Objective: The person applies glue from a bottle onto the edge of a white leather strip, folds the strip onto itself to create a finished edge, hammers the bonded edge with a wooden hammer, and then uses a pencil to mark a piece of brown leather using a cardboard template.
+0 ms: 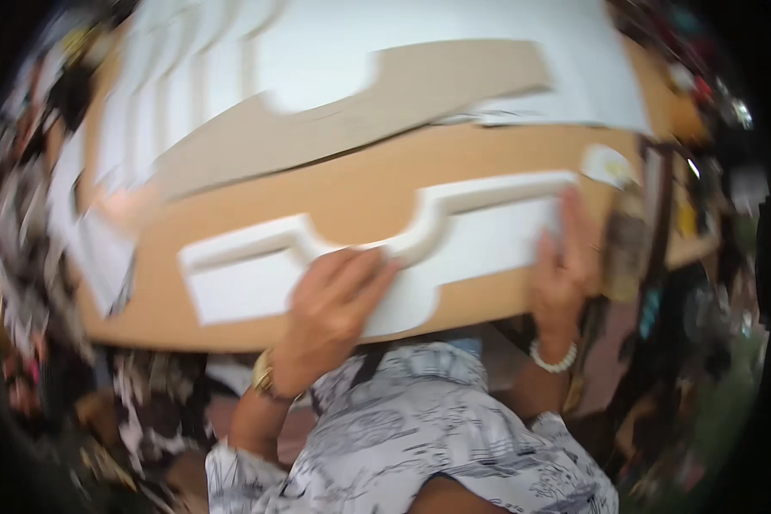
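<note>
A white cut piece (488, 244) lies on the tan board (146, 291), with a notched middle and a raised or folded strip (505, 184) along its upper edge. My left hand (338, 300) is closed on the piece's middle, its bent fingers pressed together on the curved strip. Over the piece's right end, my right hand (564, 265) has its fingers stretched out and touching it, blurred by motion.
A long grey cardboard pattern (343, 128) and overlapping white shapes (188, 68) cover the back of the board. More white pieces (90, 231) lie at the left edge. At the right are a small white round item (604, 163) and a dark bar (654, 206). Blurred clutter surrounds the board.
</note>
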Available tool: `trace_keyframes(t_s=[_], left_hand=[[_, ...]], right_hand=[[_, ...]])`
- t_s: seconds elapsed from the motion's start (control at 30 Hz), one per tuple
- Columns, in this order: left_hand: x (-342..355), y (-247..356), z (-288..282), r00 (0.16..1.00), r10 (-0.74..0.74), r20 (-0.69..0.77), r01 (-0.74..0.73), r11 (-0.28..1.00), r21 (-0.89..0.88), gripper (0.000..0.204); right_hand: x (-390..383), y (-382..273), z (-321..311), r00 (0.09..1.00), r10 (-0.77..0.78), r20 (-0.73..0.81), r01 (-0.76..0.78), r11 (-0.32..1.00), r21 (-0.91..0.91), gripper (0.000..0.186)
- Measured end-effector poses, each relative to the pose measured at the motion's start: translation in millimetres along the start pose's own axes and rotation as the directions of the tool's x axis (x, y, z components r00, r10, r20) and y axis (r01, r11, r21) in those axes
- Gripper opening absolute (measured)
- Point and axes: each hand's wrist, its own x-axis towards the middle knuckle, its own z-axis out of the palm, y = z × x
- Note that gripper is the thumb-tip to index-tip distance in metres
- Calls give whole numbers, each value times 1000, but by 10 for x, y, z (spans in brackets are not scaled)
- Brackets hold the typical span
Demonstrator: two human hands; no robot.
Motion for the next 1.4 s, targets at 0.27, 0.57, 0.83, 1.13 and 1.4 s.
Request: trace_keyframes(t_s=[0.27,0.57,0.83,1.13,1.4], left_hand=[[-50,-23,50,996,48,-79,-48,999,-3,32],[-3,-39,95,994,57,-88,-56,998,12,27],[-41,-57,119,993,43,-109,-44,999,-5,26],[6,-62,49,990,63,-127,-69,997,-39,29],[75,-17,92,998,-23,-58,22,1000,-19,40]], right_hand=[[-22,-5,0,996,-85,34,89,986,-138,37],[9,53,-6,993,-112,46,118,977,-180,36],[2,43,24,993,-108,53,116,978,-173,36],[-19,22,-2,997,-77,22,79,987,-139,35],[54,35,45,998,-56,9,57,986,-155,38]])
